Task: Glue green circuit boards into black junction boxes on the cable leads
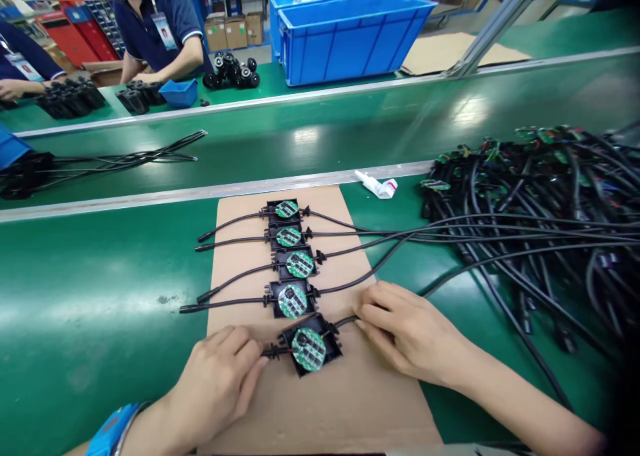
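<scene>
Five black housings, each carrying a round green circuit board, lay in a column on a brown cardboard sheet (pixel 350 403) that rested on the green bench (pixel 90 309). The nearest housing (pixel 311 344) sat between the person's two hands, turned slightly askew from the four above it.

The left hand (pixel 220 376) came in from the lower left, palm down, wrist low over the cardboard, a blue band (pixel 113 429) on the forearm. Its fingers were curled together, and their tips pinched the short black lead (pixel 273 352) where it left the housing's left side.

The right hand (pixel 410 333) reached in from the lower right, forearm lying across the cardboard's edge, knuckles up. Its fingers were pressed close and closed over the cable (pixel 346 321) at the housing's right side; whether the thumb also gripped it could not be told.

A heap of black cables (pixel 540 196) lay on the bench to the right, with strands running to the row of housings. A small white tube (pixel 376 185) lay just beyond the cardboard. Across the conveyor, other people in dark blue shirts worked beside blue bins (pixel 350 39).
</scene>
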Action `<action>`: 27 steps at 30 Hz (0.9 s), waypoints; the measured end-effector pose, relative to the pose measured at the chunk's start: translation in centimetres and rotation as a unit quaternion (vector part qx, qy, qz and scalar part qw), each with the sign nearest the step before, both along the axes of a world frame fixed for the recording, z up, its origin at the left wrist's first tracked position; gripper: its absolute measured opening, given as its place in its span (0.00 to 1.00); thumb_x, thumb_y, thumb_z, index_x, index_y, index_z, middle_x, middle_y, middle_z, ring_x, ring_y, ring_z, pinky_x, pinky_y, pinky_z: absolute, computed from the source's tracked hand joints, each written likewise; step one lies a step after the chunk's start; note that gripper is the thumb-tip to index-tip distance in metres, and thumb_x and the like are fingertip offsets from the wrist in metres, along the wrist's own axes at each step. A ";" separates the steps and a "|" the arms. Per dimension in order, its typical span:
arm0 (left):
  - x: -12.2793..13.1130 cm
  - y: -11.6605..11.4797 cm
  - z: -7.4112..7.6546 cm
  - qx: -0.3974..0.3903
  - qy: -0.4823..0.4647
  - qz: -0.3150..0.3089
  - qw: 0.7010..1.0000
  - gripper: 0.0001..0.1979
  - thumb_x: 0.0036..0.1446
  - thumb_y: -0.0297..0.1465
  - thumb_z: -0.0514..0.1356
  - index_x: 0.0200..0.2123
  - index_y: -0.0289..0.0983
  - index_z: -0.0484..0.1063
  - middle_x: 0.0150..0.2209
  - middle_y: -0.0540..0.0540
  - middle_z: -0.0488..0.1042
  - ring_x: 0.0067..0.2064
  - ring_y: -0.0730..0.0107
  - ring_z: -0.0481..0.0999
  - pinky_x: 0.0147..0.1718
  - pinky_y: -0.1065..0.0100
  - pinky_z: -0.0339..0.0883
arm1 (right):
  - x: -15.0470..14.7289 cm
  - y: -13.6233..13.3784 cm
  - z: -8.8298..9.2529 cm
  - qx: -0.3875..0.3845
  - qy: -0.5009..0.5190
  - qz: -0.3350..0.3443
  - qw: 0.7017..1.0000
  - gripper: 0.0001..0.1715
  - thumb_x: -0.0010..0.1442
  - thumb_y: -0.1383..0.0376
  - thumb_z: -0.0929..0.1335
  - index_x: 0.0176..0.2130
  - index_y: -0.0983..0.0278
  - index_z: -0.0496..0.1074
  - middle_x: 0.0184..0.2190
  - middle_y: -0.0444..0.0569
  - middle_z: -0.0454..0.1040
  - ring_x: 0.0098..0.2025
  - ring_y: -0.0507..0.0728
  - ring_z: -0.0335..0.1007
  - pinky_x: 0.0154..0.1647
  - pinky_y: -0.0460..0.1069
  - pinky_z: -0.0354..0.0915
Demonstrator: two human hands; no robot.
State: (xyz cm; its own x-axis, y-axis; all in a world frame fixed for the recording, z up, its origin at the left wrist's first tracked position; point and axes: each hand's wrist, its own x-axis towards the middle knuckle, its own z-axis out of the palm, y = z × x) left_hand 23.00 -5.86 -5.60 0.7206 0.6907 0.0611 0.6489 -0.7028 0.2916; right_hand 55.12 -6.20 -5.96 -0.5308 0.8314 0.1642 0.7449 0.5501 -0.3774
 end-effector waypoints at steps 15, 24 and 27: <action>0.2 6.3 4.6 -0.096 -0.107 -0.015 0.989 0.06 0.61 0.31 0.53 0.36 0.39 0.70 0.31 0.48 0.72 0.32 0.69 0.73 0.29 0.71 0.66 | 6.8 15.0 5.6 -0.025 -0.034 -0.279 0.959 0.10 0.57 0.64 0.63 0.33 0.65 0.72 0.36 0.56 0.73 0.45 0.62 0.66 0.48 0.55 0.59; 5.4 13.8 6.2 -0.228 -0.177 0.032 0.957 0.07 0.59 0.33 0.56 0.37 0.38 0.73 0.32 0.49 0.73 0.32 0.72 0.71 0.31 0.70 0.64 | 6.0 19.1 3.2 -0.144 0.096 -0.332 0.927 0.07 0.53 0.64 0.67 0.31 0.64 0.63 0.24 0.48 0.72 0.27 0.56 0.70 0.28 0.49 0.64; 8.3 15.7 5.3 -0.354 -0.293 0.065 0.886 0.13 0.58 0.37 0.58 0.43 0.35 0.70 0.35 0.46 0.73 0.33 0.71 0.72 0.31 0.69 0.67 | 0.7 17.2 3.8 -0.142 0.199 -0.289 0.925 0.10 0.59 0.59 0.63 0.37 0.63 0.60 0.32 0.47 0.73 0.30 0.52 0.71 0.28 0.47 0.66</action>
State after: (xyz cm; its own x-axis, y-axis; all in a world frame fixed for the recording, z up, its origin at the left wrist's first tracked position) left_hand 31.27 9.82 -0.27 0.6194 0.7807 -0.0832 0.3019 -0.1391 0.9431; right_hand 55.79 11.00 -2.13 0.0724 0.9972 -0.0180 0.6541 -0.0611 -0.7539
